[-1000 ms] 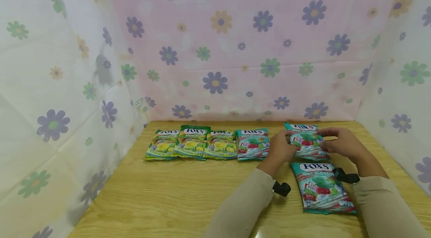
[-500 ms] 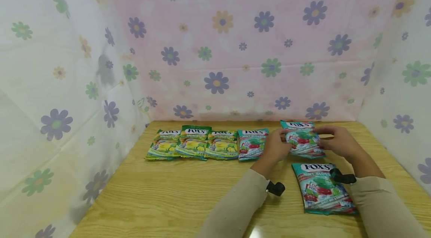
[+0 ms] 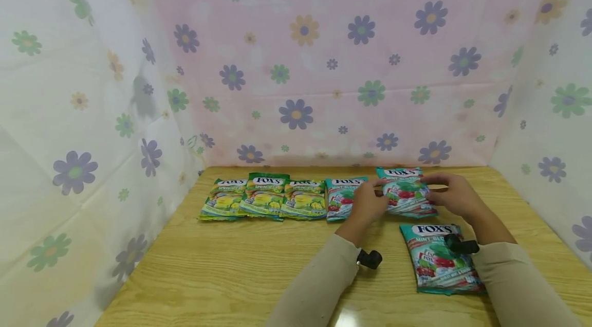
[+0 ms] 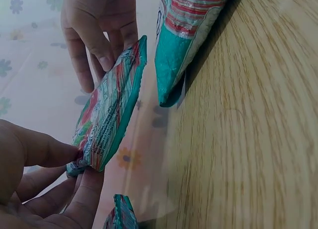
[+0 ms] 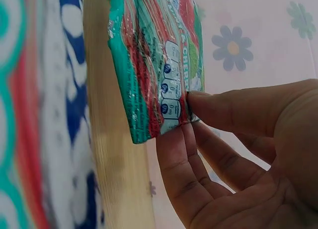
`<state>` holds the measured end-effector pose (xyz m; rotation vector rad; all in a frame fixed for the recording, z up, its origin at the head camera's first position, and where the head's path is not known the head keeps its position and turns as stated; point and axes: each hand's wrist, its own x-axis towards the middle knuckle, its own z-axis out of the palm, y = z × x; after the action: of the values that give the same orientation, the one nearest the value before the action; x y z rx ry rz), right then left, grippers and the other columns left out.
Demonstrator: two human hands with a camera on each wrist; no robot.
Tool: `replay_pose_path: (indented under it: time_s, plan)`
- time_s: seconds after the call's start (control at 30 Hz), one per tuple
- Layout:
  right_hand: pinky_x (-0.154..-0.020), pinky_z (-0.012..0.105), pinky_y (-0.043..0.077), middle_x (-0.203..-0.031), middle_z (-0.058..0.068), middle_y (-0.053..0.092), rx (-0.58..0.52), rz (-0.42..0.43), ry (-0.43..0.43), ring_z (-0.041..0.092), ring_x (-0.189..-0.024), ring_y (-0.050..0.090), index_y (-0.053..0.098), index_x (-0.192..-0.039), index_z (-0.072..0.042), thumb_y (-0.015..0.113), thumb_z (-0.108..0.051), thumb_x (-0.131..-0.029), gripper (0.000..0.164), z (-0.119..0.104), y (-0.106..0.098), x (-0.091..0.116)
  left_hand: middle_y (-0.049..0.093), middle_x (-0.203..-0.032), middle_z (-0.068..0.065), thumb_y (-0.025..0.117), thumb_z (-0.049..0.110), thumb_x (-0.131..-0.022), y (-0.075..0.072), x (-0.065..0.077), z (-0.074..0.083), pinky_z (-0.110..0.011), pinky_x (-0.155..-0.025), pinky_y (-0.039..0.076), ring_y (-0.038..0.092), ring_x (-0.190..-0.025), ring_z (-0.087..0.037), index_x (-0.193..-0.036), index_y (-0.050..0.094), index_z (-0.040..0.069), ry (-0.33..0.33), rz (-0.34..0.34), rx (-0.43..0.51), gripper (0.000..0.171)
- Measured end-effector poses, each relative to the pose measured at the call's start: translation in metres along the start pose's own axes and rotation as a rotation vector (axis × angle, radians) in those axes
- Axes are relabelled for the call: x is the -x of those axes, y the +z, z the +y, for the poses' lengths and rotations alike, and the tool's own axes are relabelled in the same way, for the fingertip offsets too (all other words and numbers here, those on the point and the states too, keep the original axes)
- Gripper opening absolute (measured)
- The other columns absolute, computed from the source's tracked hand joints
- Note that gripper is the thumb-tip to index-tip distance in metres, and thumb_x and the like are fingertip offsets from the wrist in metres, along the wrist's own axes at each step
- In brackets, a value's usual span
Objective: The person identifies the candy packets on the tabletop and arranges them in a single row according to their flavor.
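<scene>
A teal Fox's Mint Blossom candy bag (image 3: 406,192) is held between both hands at the back right of the table. The left hand (image 3: 369,204) pinches its left edge, thumb in front and fingers behind, as the left wrist view shows. At the opposite edge the right hand (image 3: 455,194) pinches the bag (image 5: 159,65) between thumb and fingers. Left of it lies another Mint Blossom bag (image 3: 341,198), partly covered by the left hand. Nearer the front, a third teal bag (image 3: 437,260) lies under the right wrist, its right side hidden by the sleeve and black wrist camera.
Three yellow-green Springtea bags, a left one (image 3: 222,201), a middle one (image 3: 264,196) and a right one (image 3: 302,201), continue the row leftward on the wooden table (image 3: 222,265). Flower-patterned cloth (image 3: 259,59) walls the table at the back and both sides.
Both hands have moved left with the held Mint Blossom bag, bringing it closer to the teal bag in the row. The other bags stay where they were.
</scene>
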<state>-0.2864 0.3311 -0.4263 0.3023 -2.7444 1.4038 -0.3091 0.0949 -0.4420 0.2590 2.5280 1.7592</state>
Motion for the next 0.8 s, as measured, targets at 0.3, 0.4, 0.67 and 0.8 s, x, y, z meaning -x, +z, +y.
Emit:
replay_pose_path:
  time_s: [0.3,0.4,0.67,0.8]
  plan:
    - [-0.085,0.035,0.063,-0.148,0.035,0.048,-0.017,0.008,-0.003,0.055,-0.130,0.055,0.053,-0.144,0.007,0.060,-0.007,-0.104,0.043,0.000,0.008,-0.004,0.071,-0.119,0.001,0.072,0.000,-0.093,-0.004,0.000,-0.005,-0.028,-0.053,0.043,0.060,-0.084,-0.007,-0.130,0.073,0.023,-0.011,0.011,0.019,0.043]
    - [-0.085,0.035,0.062,-0.149,0.035,0.047,-0.020,-0.008,-0.001,0.055,-0.131,0.053,0.052,-0.145,0.006,0.059,-0.006,-0.105,0.043,0.000,0.010,-0.004,0.070,-0.114,0.001,0.071,0.000,-0.094,-0.006,0.001,-0.005,-0.028,-0.054,0.043,0.059,-0.080,-0.009,-0.132,0.072,0.020,-0.010,0.008,0.019,0.043]
    - [-0.085,0.037,0.062,-0.149,0.036,0.047,-0.019,-0.042,0.000,0.052,-0.129,0.056,0.050,-0.146,0.007,0.059,-0.008,-0.105,0.045,-0.003,0.016,-0.006,0.065,-0.097,0.000,0.071,0.001,-0.095,-0.010,0.000,-0.013,-0.028,-0.057,0.044,0.054,-0.070,-0.011,-0.132,0.071,0.017,-0.001,-0.012,-0.015,0.040]
    - [-0.084,0.036,0.062,-0.150,0.035,0.047,-0.006,-0.056,0.013,0.048,-0.126,0.060,0.050,-0.147,0.006,0.059,-0.008,-0.105,0.044,-0.003,0.017,-0.006,0.064,-0.091,0.002,0.074,0.003,-0.095,-0.012,-0.001,-0.017,-0.028,-0.059,0.046,0.055,-0.070,-0.011,-0.130,0.073,0.018,0.009,-0.017,-0.050,0.038]
